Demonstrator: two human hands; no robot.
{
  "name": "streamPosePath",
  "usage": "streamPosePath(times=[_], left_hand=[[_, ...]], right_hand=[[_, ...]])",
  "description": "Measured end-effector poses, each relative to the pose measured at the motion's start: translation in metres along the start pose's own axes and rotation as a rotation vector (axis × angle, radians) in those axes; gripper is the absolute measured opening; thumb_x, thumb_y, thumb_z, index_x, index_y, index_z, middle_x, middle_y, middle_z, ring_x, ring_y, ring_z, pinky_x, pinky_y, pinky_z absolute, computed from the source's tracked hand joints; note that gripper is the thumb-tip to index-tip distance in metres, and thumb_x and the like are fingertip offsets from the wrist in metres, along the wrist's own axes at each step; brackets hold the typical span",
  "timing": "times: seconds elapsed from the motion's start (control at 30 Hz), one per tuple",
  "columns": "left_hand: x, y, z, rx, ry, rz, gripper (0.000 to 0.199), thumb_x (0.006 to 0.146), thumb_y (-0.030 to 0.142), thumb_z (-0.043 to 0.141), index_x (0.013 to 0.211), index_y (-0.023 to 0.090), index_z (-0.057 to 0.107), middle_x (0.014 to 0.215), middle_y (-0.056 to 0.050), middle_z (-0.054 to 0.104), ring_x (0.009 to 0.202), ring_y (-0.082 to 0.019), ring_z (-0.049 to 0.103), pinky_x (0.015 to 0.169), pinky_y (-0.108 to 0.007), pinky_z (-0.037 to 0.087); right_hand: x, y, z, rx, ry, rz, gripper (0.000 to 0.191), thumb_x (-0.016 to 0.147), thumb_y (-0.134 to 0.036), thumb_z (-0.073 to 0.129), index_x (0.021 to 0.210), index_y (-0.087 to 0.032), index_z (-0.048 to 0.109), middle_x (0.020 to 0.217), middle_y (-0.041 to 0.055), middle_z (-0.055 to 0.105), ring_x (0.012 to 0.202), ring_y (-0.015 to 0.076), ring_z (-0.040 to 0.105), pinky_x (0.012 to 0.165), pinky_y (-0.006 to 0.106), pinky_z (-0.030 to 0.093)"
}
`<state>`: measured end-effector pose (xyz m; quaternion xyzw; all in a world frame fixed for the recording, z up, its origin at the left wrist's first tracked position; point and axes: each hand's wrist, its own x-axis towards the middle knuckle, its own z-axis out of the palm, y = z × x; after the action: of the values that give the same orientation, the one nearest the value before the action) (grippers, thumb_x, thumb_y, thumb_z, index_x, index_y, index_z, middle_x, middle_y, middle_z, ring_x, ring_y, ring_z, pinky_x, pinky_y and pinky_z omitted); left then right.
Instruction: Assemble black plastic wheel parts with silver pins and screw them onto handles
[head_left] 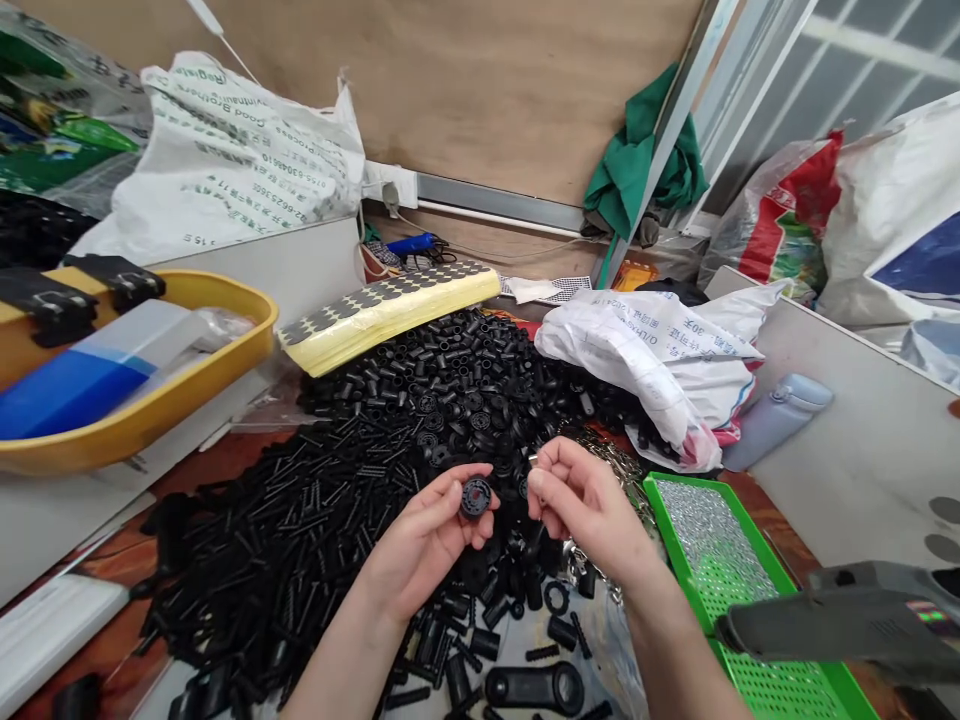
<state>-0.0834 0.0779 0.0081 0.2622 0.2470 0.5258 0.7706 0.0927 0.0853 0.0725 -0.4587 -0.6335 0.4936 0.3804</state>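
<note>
A black round part [475, 497] is held in the left hand [442, 520], its face turned upward; thumb and fingers are closed about its edge. In the right hand [574, 490], what appears to be a small metal piece [533, 460] is pinched between thumb and fingertips; its exact form cannot be told. The two hands are held near each other but apart, above the loose stock, and no contact between the two pieces is seen.

As to progress, the work on this unit is judged to be at an early stage: the pieces are picked up but not joined. Much is judged to be left, since black rods [315, 500] and short black cylinders [457, 350] are heaped unassembled, and loose metal pieces [615, 460] are piled beyond the right hand. A black lever-shaped part [534, 688] is found lying at the front; whether it is finished cannot be determined. The green tray [784, 692] is stocked with small silvery pieces [712, 530], and a dark power tool [825, 620] is rested across it, held by neither hand.
</note>
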Motion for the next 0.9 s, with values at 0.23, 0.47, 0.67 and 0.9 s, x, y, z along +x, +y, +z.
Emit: streamPosePath(times=[0.23,0.47,0.67,0.9], left_hand=[[-0.003,0.001,0.007,0.132,0.091,0.041,0.037,0.065,0.024,0.080,0.100,0.017,0.070,0.078,-0.003,0.067,0.063,-0.013,0.059,0.053,-0.022,0.042],[0.002,-0.006,0.006,0.491,0.330,0.244,0.026,0.059,0.011,0.080,0.083,0.017,0.072,0.080,-0.001,0.069,0.074,-0.013,0.061,0.066,-0.021,0.048],[-0.003,0.000,0.007,0.353,0.240,0.150,0.036,0.067,0.019,0.077,0.103,0.016,0.071,0.084,-0.006,0.075,0.069,-0.017,0.066,0.071,-0.030,0.052],[-0.006,0.010,0.004,0.197,0.157,0.135,0.035,0.070,0.020,0.077,0.105,0.015,0.072,0.087,-0.009,0.075,0.071,-0.017,0.064,0.073,-0.029,0.049]], right_hand=[[-0.003,0.005,0.012,-0.087,0.131,-0.134,0.010,0.087,-0.028,0.052,0.088,-0.019,0.056,0.074,-0.0009,0.056,0.065,0.0107,0.053,0.058,0.021,0.043],[0.001,0.018,0.024,-0.211,0.061,-0.139,0.011,0.087,-0.026,0.051,0.079,-0.019,0.054,0.066,-0.0025,0.054,0.058,0.0100,0.052,0.053,0.020,0.041],[0.010,0.035,0.028,-0.389,0.136,-0.247,0.012,0.088,-0.020,0.050,0.077,-0.020,0.054,0.067,-0.0017,0.056,0.056,0.0106,0.050,0.052,0.022,0.039],[0.010,0.034,0.026,-0.408,0.164,-0.405,0.013,0.088,-0.016,0.051,0.081,-0.021,0.060,0.075,0.0018,0.063,0.065,0.0136,0.055,0.058,0.025,0.043]])
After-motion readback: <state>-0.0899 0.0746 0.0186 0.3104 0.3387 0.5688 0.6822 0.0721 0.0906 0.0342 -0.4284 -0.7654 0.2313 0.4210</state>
